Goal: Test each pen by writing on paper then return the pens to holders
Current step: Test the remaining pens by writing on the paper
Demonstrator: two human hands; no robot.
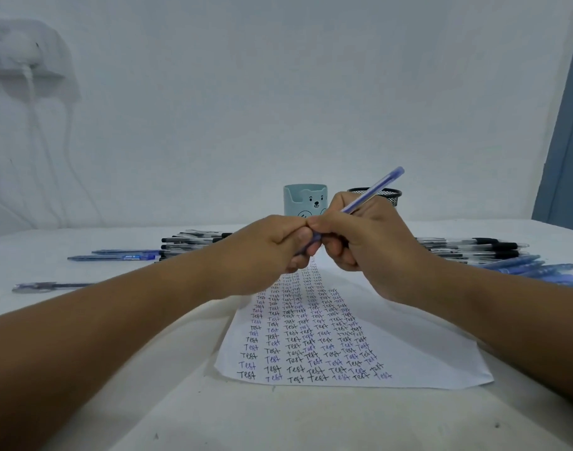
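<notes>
Two hands meet above paper [353,359]: right hand [360,242] grips blue pen [373,190], left hand [278,245] pinches tip end (probably uncapping before test stroke).

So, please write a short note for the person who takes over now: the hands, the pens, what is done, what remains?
Left hand pinches the lower end of the blue pen; right hand grips its barrel, above the paper.
Paper carries many rows of "Test".
Bear holder and mesh holder stand behind the hands; no pens show in them.
Pens lie in piles left and right.
Left to do: test this pen, then fill the holders.
</notes>
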